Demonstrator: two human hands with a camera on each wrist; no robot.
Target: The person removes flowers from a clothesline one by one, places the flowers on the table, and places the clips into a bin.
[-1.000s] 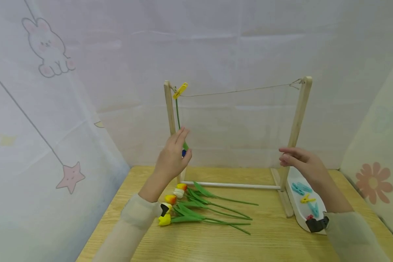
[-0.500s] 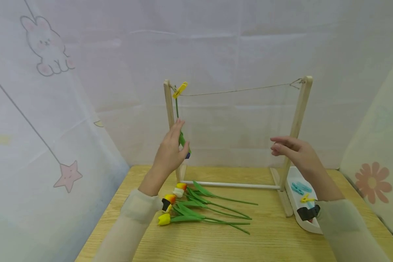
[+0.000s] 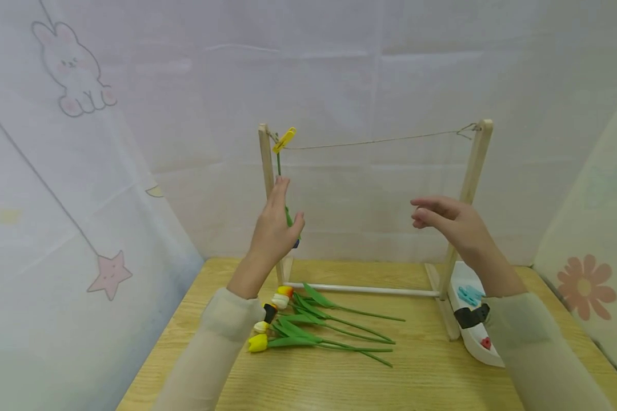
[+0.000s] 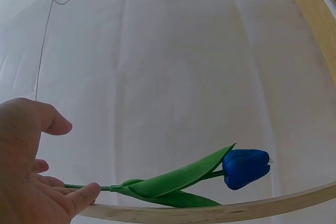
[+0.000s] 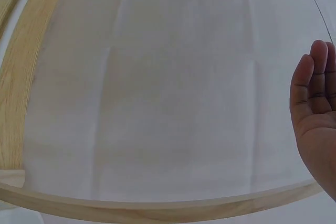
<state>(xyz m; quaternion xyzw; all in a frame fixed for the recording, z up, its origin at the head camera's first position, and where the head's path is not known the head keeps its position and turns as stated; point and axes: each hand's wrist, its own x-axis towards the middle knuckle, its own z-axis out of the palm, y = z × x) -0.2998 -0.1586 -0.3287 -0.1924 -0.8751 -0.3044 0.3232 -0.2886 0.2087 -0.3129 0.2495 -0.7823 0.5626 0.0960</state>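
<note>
A blue tulip [image 4: 245, 169] hangs head down from the string [image 3: 370, 142], its stem end held by a yellow clothespin [image 3: 284, 140] beside the left post. My left hand [image 3: 275, 228] is at its stem with the fingers extended and the thumb apart; in the left wrist view the fingertips are right at the stem. From the head, that hand covers much of the stem and leaf. My right hand [image 3: 455, 225] hovers in front of the right post, fingers loosely bent, holding nothing.
Several tulips, among them a yellow tulip [image 3: 258, 343], lie on the wooden table [image 3: 308, 388], stems to the right. The wooden rack's right post [image 3: 475, 162] stands beside a white tray [image 3: 480, 355] holding blue clothespins [image 3: 470, 295] and a red clothespin [image 3: 486, 343].
My left hand has slid upward along the hanging tulip, its thumb spreading from the fingers. My right hand has risen and moved left, away from the tray.
</note>
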